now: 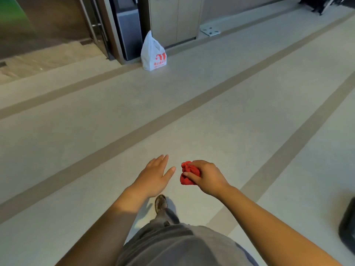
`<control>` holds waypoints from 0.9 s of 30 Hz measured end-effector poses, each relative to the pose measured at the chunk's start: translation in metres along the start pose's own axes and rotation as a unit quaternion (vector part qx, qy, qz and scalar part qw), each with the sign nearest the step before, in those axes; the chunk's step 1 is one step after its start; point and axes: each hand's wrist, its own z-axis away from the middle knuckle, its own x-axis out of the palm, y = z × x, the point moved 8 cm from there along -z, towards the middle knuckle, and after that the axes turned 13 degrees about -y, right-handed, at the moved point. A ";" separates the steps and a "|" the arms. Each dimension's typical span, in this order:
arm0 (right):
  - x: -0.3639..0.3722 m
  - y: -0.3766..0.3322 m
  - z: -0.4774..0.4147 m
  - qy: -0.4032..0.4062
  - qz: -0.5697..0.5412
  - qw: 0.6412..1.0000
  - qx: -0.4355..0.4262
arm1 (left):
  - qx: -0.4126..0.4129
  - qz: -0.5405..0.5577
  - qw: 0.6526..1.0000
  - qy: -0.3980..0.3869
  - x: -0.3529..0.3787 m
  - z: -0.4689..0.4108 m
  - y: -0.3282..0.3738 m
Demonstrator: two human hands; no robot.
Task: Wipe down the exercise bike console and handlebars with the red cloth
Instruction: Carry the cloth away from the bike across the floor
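Observation:
The red cloth (187,173) is bunched into a ball, and my right hand (206,176) is closed around it at lower centre. Just to its left, my left hand (154,174) is held out flat with the fingers apart, holding nothing and a short gap away from the cloth. Both hands hover above a pale floor. No exercise bike, console or handlebars can be seen in the head view.
A white plastic bag with red print (153,52) stands on the floor by a dark door frame at the back. Wooden cabinet doors (173,18) lie behind it. A dark object (347,227) sits at the right edge. My shoe (161,203) is below my hands.

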 end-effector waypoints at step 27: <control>-0.454 0.174 -0.487 0.087 -0.093 0.987 0.095 | 0.047 -0.124 0.989 -0.060 -0.444 -0.544 0.137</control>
